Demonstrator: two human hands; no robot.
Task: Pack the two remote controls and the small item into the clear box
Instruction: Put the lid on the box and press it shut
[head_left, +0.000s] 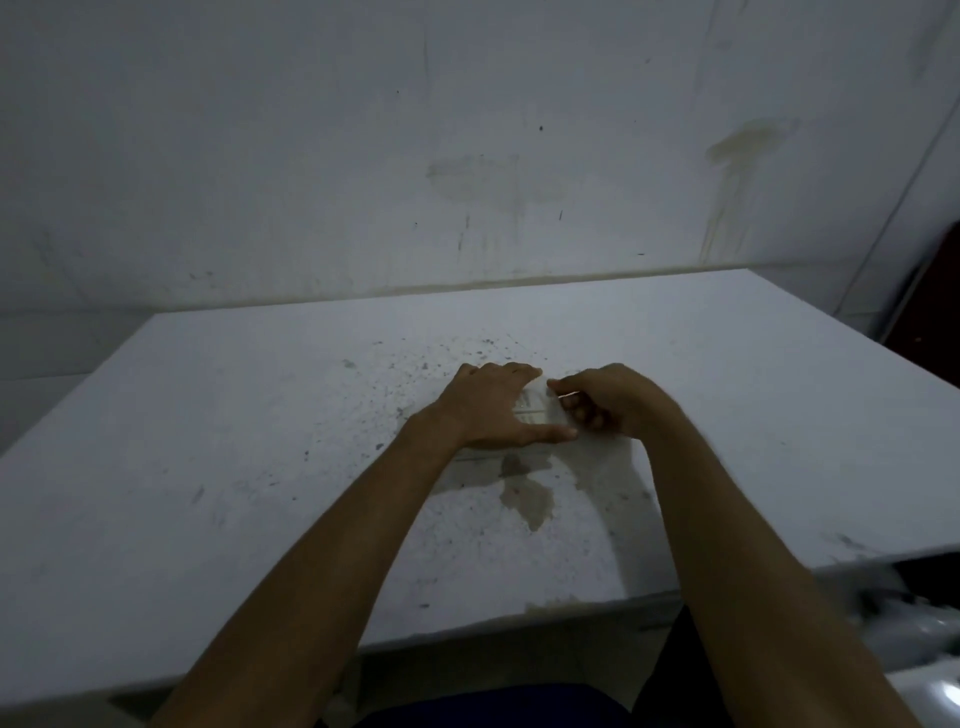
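While both hands (493, 410) press it, clear box (537, 410) lies flat — contents blurred.

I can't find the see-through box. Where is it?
Look at the middle of the white table, where both hands meet. The clear box sits under the left hand and right hand. It's glassy, just beyond a brownish stain.

Two bare forearms reaching forward over a stained white counter (260, 441), left hand (493, 408) laid flat on the clear box (537, 410), right hand (605, 400) curled at its right side, box contents too blurred to tell, marked wall (467, 156) behind
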